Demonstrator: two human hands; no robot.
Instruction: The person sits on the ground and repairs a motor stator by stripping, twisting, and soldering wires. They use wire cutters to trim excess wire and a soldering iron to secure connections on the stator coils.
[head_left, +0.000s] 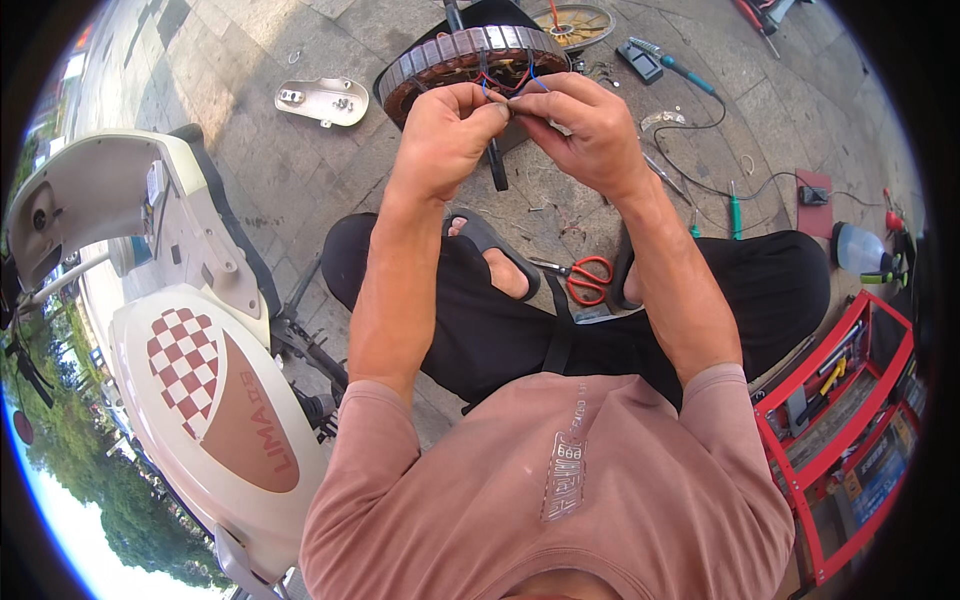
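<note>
Before me stands the round stator of a hub motor (480, 56), with copper windings and thin red and blue wires (534, 69) coming from it. My left hand (450, 135) pinches a thin piece, seemingly a wire end, between thumb and forefinger at the stator's near edge. The fingertips of my right hand (581, 124) meet those of the left and pinch the same small spot; a blue wire runs to these fingers. What exactly lies between the fingertips is too small to tell. Below the hands, a dark shaft (496, 166) sticks out towards me.
Red-handled scissors (589, 281) lie between my feet. On the paving are a soldering iron (690, 76) with its cord, a green-handled screwdriver (735, 214), and a pale cover (322, 101) holding small screws. A scooter (210, 397) stands left, a red tool rack (832, 450) right.
</note>
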